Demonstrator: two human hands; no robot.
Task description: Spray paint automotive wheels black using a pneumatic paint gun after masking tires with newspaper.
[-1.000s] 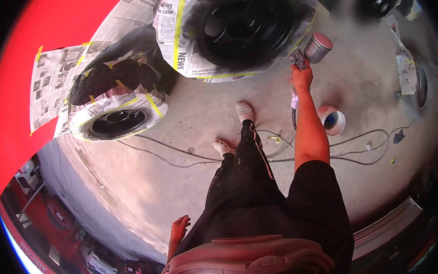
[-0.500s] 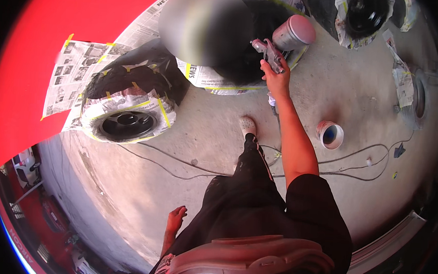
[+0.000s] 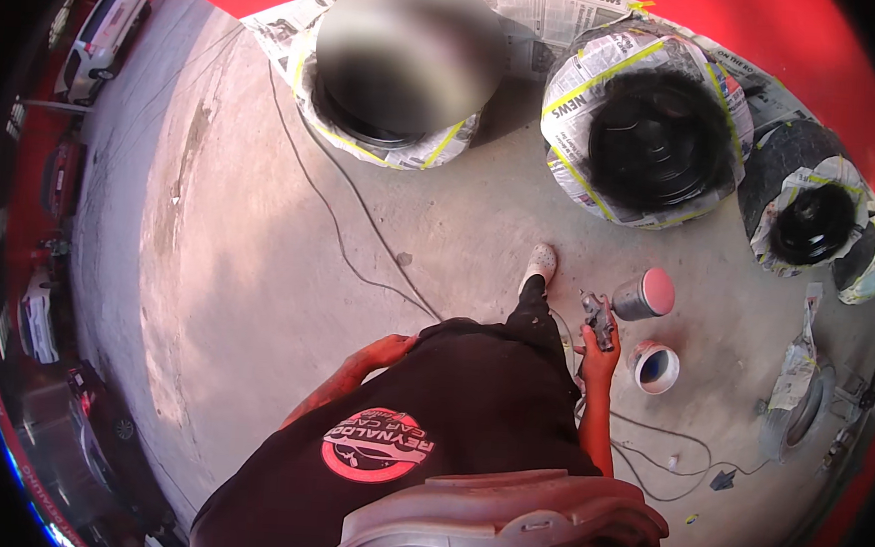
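Note:
My right hand (image 3: 598, 356) is closed around a spray gun (image 3: 597, 318), held low in front of my right side. The gun's round metal paint cup (image 3: 642, 296) has a pinkish-red end and sticks out to the right. Beyond the gun stands a wheel with a glossy black rim (image 3: 656, 137), its tyre wrapped in newspaper (image 3: 576, 107) and yellow tape; the gun is well apart from it. My left hand (image 3: 389, 351) is against the front of my dark shirt, its fingers mostly hidden.
Another paper-masked wheel (image 3: 385, 155) is at the far left, partly blurred, and a smaller one (image 3: 811, 224) at the right. A white tub (image 3: 655, 370) with dark liquid sits near the gun. Hoses (image 3: 334, 252) cross the concrete floor. A tyre (image 3: 810, 407) lies at the right edge.
The view has swung, so the wheels appear elsewhere. My right hand has drawn the spray gun back from the wheel toward my body. My left hand has come to my shirt front.

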